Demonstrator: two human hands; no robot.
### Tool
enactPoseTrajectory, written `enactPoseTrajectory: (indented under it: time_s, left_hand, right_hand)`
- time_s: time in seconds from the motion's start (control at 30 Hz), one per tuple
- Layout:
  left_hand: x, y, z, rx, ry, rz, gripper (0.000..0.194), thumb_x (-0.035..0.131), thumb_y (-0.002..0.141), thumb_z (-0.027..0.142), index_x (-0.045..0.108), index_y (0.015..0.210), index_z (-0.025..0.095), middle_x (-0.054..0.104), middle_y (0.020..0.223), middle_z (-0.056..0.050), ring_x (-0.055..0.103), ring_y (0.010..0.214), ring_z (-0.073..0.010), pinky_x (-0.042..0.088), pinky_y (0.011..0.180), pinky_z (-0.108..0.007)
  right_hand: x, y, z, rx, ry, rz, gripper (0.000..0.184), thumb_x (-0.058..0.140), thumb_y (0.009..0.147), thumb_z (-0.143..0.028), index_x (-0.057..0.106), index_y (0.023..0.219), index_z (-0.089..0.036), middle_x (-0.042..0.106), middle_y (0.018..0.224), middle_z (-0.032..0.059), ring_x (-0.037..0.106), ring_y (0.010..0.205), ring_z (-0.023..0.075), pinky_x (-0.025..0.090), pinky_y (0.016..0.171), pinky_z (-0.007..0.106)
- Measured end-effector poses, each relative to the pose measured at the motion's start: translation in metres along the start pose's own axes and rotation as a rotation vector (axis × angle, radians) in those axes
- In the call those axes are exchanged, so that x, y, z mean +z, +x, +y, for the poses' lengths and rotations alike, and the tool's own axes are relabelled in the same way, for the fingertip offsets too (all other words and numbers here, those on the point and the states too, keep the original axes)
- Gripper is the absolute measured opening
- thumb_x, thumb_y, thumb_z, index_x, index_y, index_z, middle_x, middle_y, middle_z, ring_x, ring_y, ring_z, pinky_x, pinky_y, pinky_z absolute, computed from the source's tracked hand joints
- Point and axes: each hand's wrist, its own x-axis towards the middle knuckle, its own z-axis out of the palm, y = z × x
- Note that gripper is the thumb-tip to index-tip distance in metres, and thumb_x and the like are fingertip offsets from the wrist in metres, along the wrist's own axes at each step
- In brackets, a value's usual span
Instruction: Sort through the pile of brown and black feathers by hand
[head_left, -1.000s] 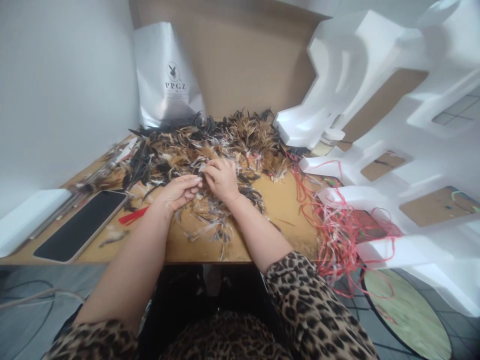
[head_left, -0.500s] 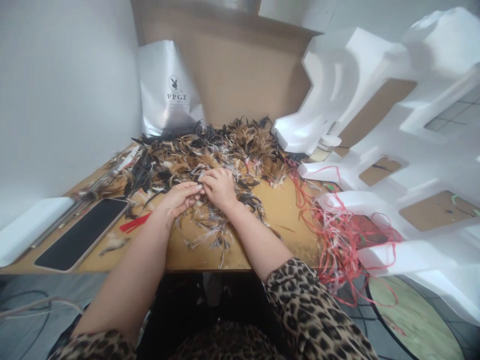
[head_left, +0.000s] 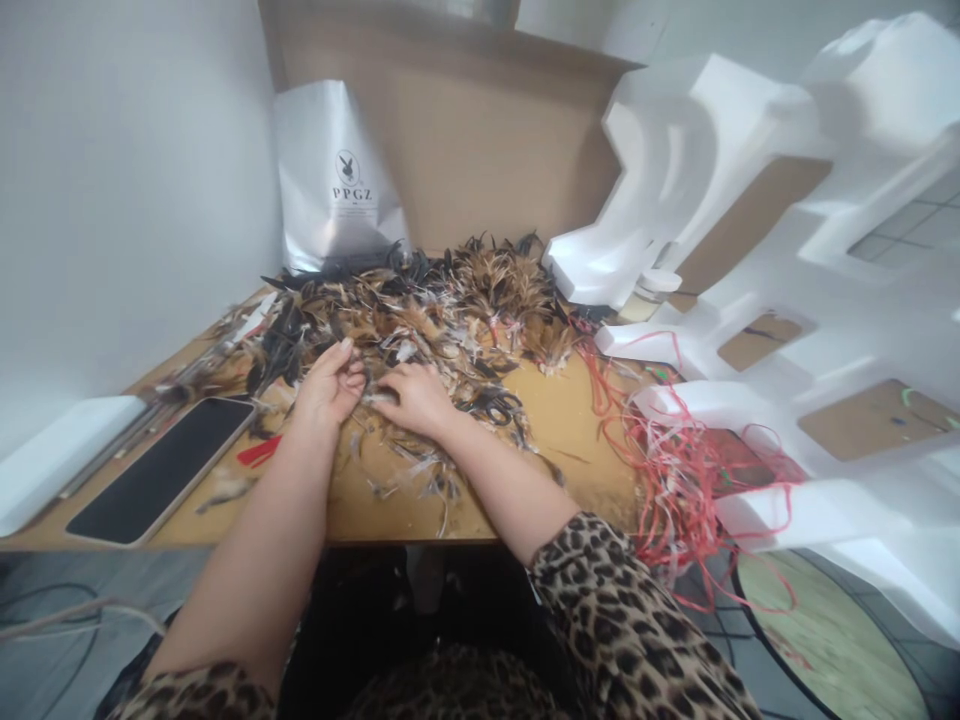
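Brown and black feathers lie in a wide heap across the tabletop, with pale fluffy bits among them. At the near side of the heap is my left hand, palm turned inward and fingers curled closed; what lies inside them is too small to make out. Just right of it, my right hand is low over the feathers, its fingertips pinched together at a greyish, wispy feather. A small gap separates the two hands. Loose feather scraps are scattered on the wood in front of the hands.
A phone and a white box lie at the left, near a red strip. A silver bag stands behind the feathers. Tangled pink ribbon and white foam pieces fill the right. A lidded jar stands there.
The hands were together over the feathers and have come apart. My left hand moved left and turned palm inward; my right hand moved slightly left and down.
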Motion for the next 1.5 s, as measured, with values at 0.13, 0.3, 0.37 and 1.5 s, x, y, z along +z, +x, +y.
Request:
enactPoseTrajectory:
  time_s: [0.13,0.3,0.37,1.5]
  left_hand:
    - [0.0,0.0,-0.001,0.001,0.017,0.003,0.024,0.076,0.058,0.012,0.056,0.071,0.015,0.055,0.06,0.004,0.045,0.044,-0.0026,0.027,0.032,-0.01]
    - [0.004,-0.003,-0.001,-0.018,0.059,0.008,0.024,0.076,0.06,0.014,0.055,0.071,0.016,0.054,0.059,0.005,0.044,0.044,-0.0017,0.026,0.034,-0.01]
    - [0.005,-0.004,-0.001,-0.029,0.073,0.007,0.024,0.076,0.059,0.015,0.055,0.071,0.016,0.054,0.06,0.005,0.044,0.044,-0.0013,0.026,0.034,-0.01]
    - [0.011,-0.009,-0.015,-0.05,0.377,-0.026,0.015,0.074,0.061,0.012,0.065,0.072,0.009,0.067,0.068,-0.005,0.056,0.047,-0.0052,0.042,0.042,-0.012]
  right_hand:
    - [0.01,0.002,-0.011,0.026,-0.13,-0.054,0.045,0.052,0.079,-0.051,0.061,0.105,-0.015,0.06,0.106,0.0113,0.053,0.102,0.0263,0.037,0.088,0.042]
    - [0.014,0.009,-0.008,0.111,-0.209,-0.064,0.029,0.046,0.085,-0.034,0.063,0.098,-0.015,0.063,0.099,0.013,0.059,0.094,0.0252,0.04,0.084,0.041]
    - [0.012,0.01,-0.004,0.127,-0.214,-0.069,0.026,0.043,0.086,-0.026,0.066,0.092,-0.015,0.066,0.094,0.0132,0.061,0.089,0.0248,0.041,0.082,0.041]
    - [-0.019,0.015,0.046,0.555,1.459,0.164,0.019,0.066,0.068,-0.022,0.047,0.067,-0.017,0.05,0.048,-0.008,0.047,0.042,0.0045,0.031,0.041,0.015]
